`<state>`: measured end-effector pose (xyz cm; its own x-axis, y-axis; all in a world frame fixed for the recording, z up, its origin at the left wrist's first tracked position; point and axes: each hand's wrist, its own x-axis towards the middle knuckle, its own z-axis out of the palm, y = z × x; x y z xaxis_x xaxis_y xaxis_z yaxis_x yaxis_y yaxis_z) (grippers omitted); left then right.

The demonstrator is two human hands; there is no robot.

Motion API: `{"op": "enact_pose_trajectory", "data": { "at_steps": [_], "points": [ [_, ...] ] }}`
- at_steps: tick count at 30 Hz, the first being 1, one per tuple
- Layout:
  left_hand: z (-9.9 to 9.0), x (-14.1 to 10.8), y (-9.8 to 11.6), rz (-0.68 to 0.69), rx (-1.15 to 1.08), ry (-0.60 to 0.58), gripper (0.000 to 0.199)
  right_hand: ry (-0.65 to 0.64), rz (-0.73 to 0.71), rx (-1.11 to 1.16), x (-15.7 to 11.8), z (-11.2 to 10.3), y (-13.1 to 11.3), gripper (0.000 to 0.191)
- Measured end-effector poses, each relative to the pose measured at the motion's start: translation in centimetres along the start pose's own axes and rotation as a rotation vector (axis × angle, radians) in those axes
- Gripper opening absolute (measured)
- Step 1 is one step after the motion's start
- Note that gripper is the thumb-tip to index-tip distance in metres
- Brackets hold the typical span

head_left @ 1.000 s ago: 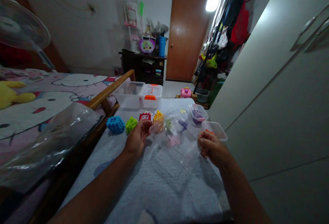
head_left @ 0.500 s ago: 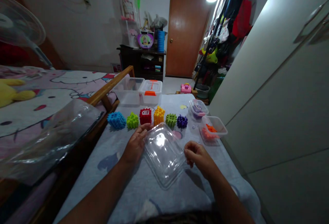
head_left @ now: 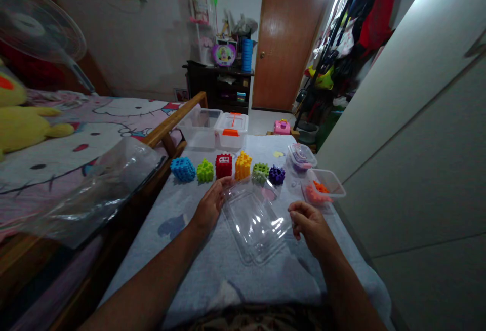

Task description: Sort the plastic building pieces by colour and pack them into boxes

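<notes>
A clear plastic clamshell container lies in front of me on the cloth-covered table. My left hand grips its upper left edge between thumb and fingers. At its right edge, my right hand pinches the rim with curled fingers. Two see-through layers of the container show slightly out of line. Behind it stands a row of interlocking plastic blocks: blue, lime green, red, yellow, green and purple. The green block is partly seen through the clear plastic.
To the right sit an open tub with orange pieces and a lidded tub with purple ones. Two clear boxes, one open and one with orange latches, stand at the back. A wooden rail borders the left; a cabinet rises right.
The container's upper layer has swung up and back, parting from the lower layer and now overlapping the green block. Both hands keep hold of the edges. The whole view has shifted slightly.
</notes>
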<state>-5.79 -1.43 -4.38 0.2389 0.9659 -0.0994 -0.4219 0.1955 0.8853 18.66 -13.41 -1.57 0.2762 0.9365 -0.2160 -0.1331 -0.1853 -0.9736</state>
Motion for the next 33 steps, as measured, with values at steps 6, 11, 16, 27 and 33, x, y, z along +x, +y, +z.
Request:
{"op": "enact_pose_trajectory", "data": {
  "at_steps": [6,11,16,27,33],
  "points": [
    [0.2,-0.2,-0.6,0.010,0.160,-0.063,0.048,0.045,0.048,0.195,-1.3,-4.1,-0.2,0.032],
    [0.2,-0.3,-0.5,0.037,0.175,-0.012,0.041,0.107,0.101,0.264,-2.7,-6.0,0.9,0.034],
    [0.0,-0.1,0.0,0.053,0.153,0.035,0.035,0.174,0.144,0.282,-3.6,-6.5,2.3,0.039],
    [-1.7,1.2,1.3,0.073,0.277,0.129,0.028,0.196,0.124,-0.040,-3.4,-7.3,3.9,0.033],
    [-1.6,1.3,1.0,0.096,0.292,0.130,0.026,0.315,-0.232,-1.070,-3.2,-6.9,3.2,0.032]
  ]
}}
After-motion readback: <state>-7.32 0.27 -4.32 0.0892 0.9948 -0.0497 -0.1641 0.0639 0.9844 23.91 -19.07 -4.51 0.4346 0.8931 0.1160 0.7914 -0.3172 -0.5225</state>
